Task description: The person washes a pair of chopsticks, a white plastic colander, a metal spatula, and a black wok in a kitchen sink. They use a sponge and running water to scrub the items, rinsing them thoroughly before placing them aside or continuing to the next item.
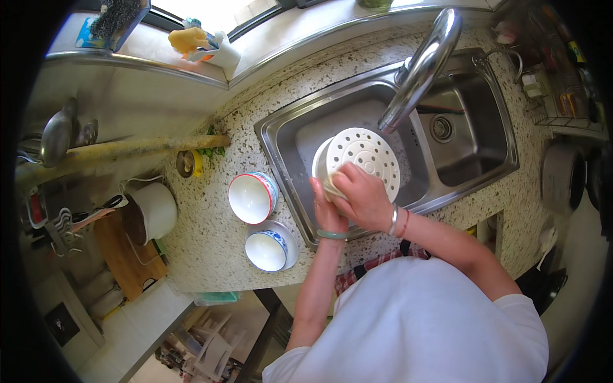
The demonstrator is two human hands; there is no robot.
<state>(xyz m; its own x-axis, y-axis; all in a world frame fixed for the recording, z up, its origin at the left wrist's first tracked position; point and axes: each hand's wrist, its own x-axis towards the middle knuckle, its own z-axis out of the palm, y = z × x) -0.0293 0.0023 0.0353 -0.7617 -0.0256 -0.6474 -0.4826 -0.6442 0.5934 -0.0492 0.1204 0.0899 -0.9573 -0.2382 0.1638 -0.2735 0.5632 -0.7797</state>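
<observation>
Perforated white disc (367, 150) beyond right grip (361, 196), clutching pale scrubber (331, 186); left grip (328, 210) (half-hidden): can't tell.

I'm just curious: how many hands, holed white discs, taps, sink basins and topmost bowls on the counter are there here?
Hands: 2 (left hand, right hand)
White holed disc: 1
Tap: 1
Sink basins: 2 (large basin, small basin)
Topmost bowls: 2 (red-rimmed bowl, blue-patterned bowl)
Total: 8

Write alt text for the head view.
A person's left hand and right hand meet at a pale, cloth-like item by a round, white, perforated plate at a steel double sink. A red-rimmed white bowl and a blue-patterned white bowl stand left on a speckled counter.
</observation>
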